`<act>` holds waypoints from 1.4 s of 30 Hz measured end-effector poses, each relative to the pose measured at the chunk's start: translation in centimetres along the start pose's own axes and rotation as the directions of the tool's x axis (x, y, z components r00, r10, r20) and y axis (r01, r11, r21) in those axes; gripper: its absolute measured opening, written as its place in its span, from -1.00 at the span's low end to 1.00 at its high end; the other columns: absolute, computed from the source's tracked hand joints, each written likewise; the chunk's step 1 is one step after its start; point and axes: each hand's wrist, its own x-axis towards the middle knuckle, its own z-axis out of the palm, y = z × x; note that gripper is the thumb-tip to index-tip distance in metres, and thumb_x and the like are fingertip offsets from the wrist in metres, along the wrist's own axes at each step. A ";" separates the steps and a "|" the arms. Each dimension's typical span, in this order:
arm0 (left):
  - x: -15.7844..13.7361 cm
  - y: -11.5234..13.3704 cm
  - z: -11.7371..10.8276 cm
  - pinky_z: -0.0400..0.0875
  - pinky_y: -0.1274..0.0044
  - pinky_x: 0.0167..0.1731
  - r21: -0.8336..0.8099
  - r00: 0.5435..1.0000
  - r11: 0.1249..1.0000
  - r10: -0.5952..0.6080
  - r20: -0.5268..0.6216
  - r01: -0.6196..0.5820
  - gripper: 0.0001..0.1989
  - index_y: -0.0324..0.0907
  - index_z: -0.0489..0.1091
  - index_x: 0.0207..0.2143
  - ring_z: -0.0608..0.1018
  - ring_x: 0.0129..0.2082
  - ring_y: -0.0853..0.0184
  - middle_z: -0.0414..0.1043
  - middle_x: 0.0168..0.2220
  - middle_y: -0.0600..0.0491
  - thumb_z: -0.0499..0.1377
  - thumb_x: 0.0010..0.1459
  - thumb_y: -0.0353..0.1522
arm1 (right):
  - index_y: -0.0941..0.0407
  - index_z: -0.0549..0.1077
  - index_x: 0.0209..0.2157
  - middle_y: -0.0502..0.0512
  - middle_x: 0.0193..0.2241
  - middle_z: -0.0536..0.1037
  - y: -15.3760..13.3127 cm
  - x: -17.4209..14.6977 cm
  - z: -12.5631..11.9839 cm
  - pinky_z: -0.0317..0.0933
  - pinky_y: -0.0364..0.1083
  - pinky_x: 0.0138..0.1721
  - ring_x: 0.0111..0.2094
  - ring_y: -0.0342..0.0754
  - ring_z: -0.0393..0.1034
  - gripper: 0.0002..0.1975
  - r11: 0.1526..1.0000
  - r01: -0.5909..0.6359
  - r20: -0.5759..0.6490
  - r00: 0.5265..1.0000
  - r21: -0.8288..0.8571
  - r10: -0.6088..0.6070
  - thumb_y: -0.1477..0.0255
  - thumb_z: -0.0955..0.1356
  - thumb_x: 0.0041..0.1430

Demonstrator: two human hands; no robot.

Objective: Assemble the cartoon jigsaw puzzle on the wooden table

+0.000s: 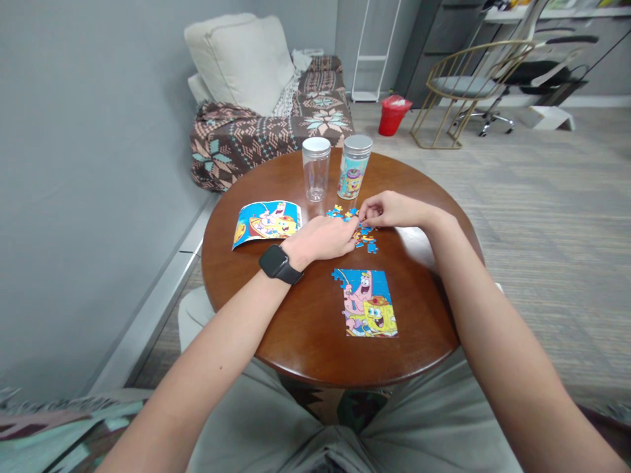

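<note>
I stand in the room and see two hands meeting over the loose puzzle pieces point(366, 240) on one round table point(261, 341). The left hand point(328, 238) lies low with its palm down, its fingers reaching the edge of the pieces; perhaps it is so to steady them, but I cannot tell if it holds one. The right hand point(389, 209) has the thumb and forefinger brought near together, bent down at the same pieces; whether a piece is pinched there, I cannot tell. One joined part of the puzzle point(371, 309) lies flat between the person and the loose pieces, probably to have it near to the body and apart from them. One picture sheet point(269, 221), a little curled, lies face up at the left, I suppose so that its drawing can be looked at. Two jars stand upright at the far side, maybe to be out of the way: one clear jar point(316, 174) and one printed jar point(352, 174). The loose pieces are many, but the fingers cover some, so I cannot count them exactly.
</note>
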 end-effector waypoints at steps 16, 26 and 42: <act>0.1 -0.1 0.1 0.40 0.40 -0.26 -0.008 1.000 1.000 0.019 -0.007 -0.019 -0.69 -0.27 0.28 -0.05 0.59 -0.19 0.12 0.53 -0.19 -0.16 -0.10 0.32 -0.30 | 0.14 0.47 -0.46 0.01 -0.57 0.46 -0.3 -0.1 0.0 0.10 -0.15 -0.45 -0.50 -0.14 0.28 -0.74 1.000 -0.003 0.001 1.000 -0.011 0.003 0.22 0.41 -0.11; 0.0 -0.1 0.0 0.39 0.40 -0.25 -0.024 1.000 0.999 0.022 -0.005 -0.022 -0.69 -0.28 0.29 -0.05 0.59 -0.21 0.13 0.53 -0.21 -0.16 -0.11 0.33 -0.29 | 0.14 0.45 -0.47 0.00 -0.59 0.43 -0.3 -0.1 0.0 0.10 -0.14 -0.45 -0.52 -0.15 0.26 -0.76 1.000 0.012 0.003 1.000 0.010 -0.012 0.25 0.41 -0.11; 0.2 -0.3 0.5 0.37 0.43 -0.24 -0.036 1.000 0.999 -0.001 -0.001 0.001 -0.68 -0.29 0.26 0.00 0.58 -0.20 0.15 0.52 -0.19 -0.17 -0.08 0.29 -0.33 | 0.16 0.46 -0.45 -0.03 -0.61 0.42 0.0 0.0 0.0 0.08 -0.17 -0.47 -0.54 -0.18 0.24 -0.76 1.000 0.017 0.003 1.000 -0.011 -0.017 0.27 0.42 -0.09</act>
